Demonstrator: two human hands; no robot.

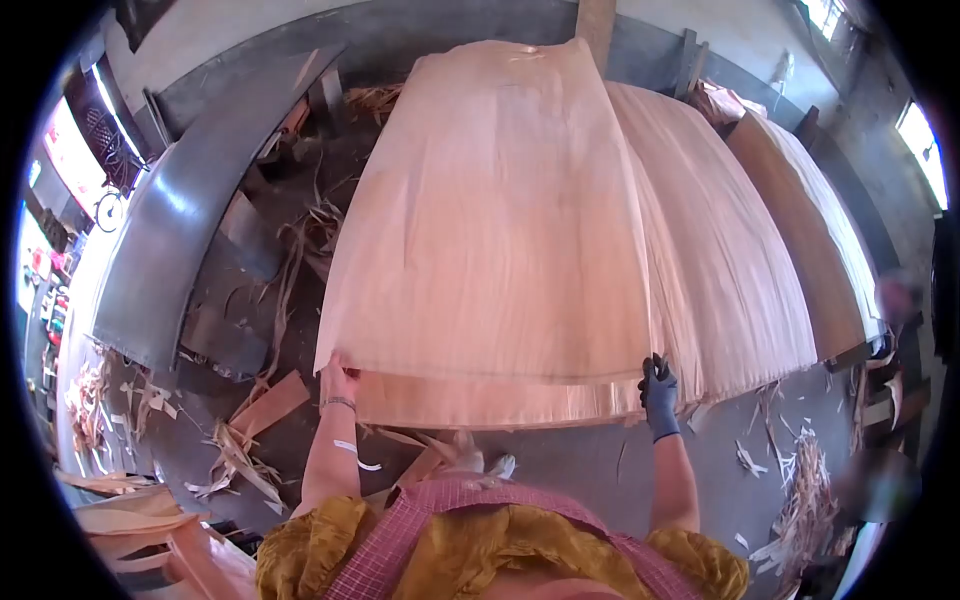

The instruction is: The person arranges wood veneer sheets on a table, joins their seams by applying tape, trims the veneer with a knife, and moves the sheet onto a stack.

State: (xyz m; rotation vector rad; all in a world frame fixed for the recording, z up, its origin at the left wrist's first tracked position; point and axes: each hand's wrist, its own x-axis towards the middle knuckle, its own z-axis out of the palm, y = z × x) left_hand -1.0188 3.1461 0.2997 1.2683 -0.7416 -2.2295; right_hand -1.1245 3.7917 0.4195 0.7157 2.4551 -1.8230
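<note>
A large, thin sheet of wood veneer spreads out in front of me, its near edge raised over the stack of veneer beneath. My left hand, bare with a bracelet at the wrist, grips the sheet's near left corner. At the near right corner, my right hand in a dark glove pinches the same sheet. Both arms reach forward, about the sheet's width apart. The fingertips under the edge are partly hidden.
Another veneer stack adjoins on the right, with a browner stack beyond it. A dark, shiny sloping panel stands on the left. Veneer scraps and shredded strips litter the floor. A wall runs along the back.
</note>
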